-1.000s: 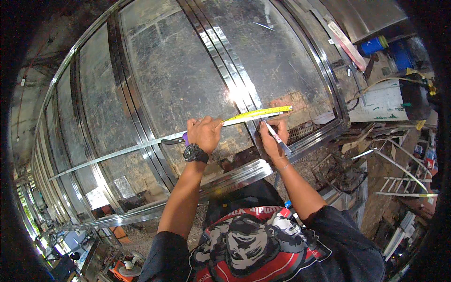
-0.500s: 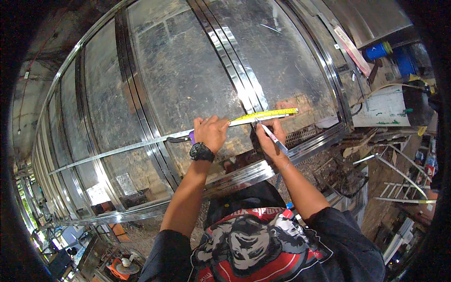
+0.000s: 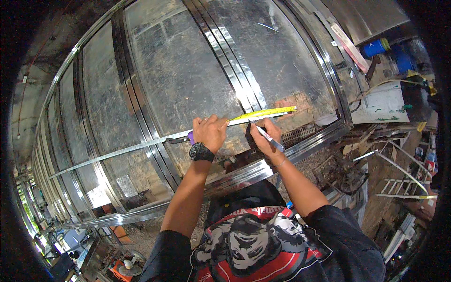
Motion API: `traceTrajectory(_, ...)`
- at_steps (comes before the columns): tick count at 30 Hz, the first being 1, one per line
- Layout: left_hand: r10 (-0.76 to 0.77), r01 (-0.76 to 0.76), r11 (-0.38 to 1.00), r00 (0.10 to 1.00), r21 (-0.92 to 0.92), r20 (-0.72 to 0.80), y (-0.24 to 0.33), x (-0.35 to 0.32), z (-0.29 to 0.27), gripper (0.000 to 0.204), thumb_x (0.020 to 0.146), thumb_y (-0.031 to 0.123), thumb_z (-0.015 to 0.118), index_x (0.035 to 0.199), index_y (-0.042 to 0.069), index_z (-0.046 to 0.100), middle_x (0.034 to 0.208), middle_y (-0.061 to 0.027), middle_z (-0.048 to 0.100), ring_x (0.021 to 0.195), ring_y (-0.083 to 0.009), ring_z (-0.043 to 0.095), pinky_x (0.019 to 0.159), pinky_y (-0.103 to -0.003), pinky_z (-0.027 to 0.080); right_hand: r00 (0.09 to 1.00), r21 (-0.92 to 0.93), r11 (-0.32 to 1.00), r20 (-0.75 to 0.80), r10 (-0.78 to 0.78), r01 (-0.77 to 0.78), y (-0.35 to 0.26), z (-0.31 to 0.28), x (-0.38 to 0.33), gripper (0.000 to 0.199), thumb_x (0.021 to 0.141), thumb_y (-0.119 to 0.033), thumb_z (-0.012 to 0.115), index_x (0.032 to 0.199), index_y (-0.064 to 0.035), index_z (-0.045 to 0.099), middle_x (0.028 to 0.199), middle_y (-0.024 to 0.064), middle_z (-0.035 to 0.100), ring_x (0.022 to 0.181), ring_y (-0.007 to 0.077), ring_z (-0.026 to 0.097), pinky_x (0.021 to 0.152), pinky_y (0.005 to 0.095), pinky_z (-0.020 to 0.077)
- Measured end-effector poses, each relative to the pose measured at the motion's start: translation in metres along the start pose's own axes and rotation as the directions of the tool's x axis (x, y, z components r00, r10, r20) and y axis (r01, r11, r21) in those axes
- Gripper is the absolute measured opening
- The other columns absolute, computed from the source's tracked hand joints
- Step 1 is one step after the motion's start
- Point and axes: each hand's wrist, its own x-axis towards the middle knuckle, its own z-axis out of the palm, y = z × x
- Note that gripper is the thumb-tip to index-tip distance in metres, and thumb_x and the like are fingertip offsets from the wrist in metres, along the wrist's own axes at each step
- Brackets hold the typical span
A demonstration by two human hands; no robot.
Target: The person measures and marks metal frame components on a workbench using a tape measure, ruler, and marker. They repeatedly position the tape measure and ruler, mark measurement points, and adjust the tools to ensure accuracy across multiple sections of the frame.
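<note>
My left hand (image 3: 209, 133) is closed around a tape measure, whose purple case (image 3: 190, 137) and black strap peek out on its left side. From under these fingers the yellow tape blade (image 3: 270, 112) runs rightward over a long, thin metal strip (image 3: 117, 151). That strip lies crosswise over the shiny metal bars (image 3: 230, 58) of a large frame. Just below the blade, my right hand (image 3: 264, 143) pinches a white marker pen (image 3: 269, 137) with a dark end. Its writing end points up-left at the strip's near edge; whether it touches is too small to tell.
Worn, scuffed panels (image 3: 183, 70) fill the frame's bays. A bright rail (image 3: 244, 174) bounds the near side, close to my body. At right are a blue cylinder (image 3: 376, 48), a long pale-and-red box (image 3: 350, 48) and a leaning ladder (image 3: 406, 188). An orange tool (image 3: 123, 271) sits lower left.
My right hand has shifted slightly left along the strip, with the marker still pinched. My left hand and the tape measure stay in nearly the same place.
</note>
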Motion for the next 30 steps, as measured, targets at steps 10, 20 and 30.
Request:
traceTrajectory(10, 0.002, -0.002, 1.000, 1.000, 0.014, 0.018, -0.004, 0.000, 0.001, 0.016, 0.102, 0.028, 0.069, 0.109, 0.022, 0.082, 0.093, -0.0066, 0.072, 0.089, -0.0294, 0.070, 0.096, -0.050, 0.039, 0.999, -0.019, 1.000, -0.037, 0.014, -0.015, 0.008, 0.004, -0.010, 0.019, 0.093, -0.013, 0.083, 0.090, -0.0052, 0.066, 0.076, 0.0101, 0.070, 0.066, 0.0190, 0.067, 0.064, 0.0367, 0.0542)
traceTrajectory(20, 0.014, -0.014, 1.000, 1.000, 0.013, -0.018, -0.003, -0.002, 0.001, 0.014, 0.101, 0.029, 0.069, 0.103, 0.021, 0.081, 0.091, -0.0064, 0.071, 0.091, -0.0294, 0.070, 0.096, -0.050, 0.039, 0.930, -0.031, 0.968, -0.284, 0.231, -0.249, 0.031, -0.005, -0.020, 0.020, 0.091, -0.015, 0.084, 0.091, -0.0058, 0.066, 0.078, 0.0113, 0.073, 0.066, 0.0219, 0.070, 0.065, 0.0389, 0.0566)
traceTrajectory(30, 0.010, -0.011, 0.999, 1.000, 0.047, 0.015, -0.004, 0.000, 0.000, 0.020, 0.103, 0.033, 0.067, 0.110, 0.023, 0.084, 0.092, -0.0060, 0.072, 0.092, -0.0283, 0.070, 0.095, -0.047, 0.039, 0.935, -0.055, 0.973, -0.292, 0.199, -0.225, 0.039, -0.003, -0.018, 0.020, 0.089, -0.014, 0.084, 0.089, -0.0066, 0.066, 0.075, 0.0116, 0.071, 0.065, 0.0232, 0.070, 0.063, 0.0401, 0.0549)
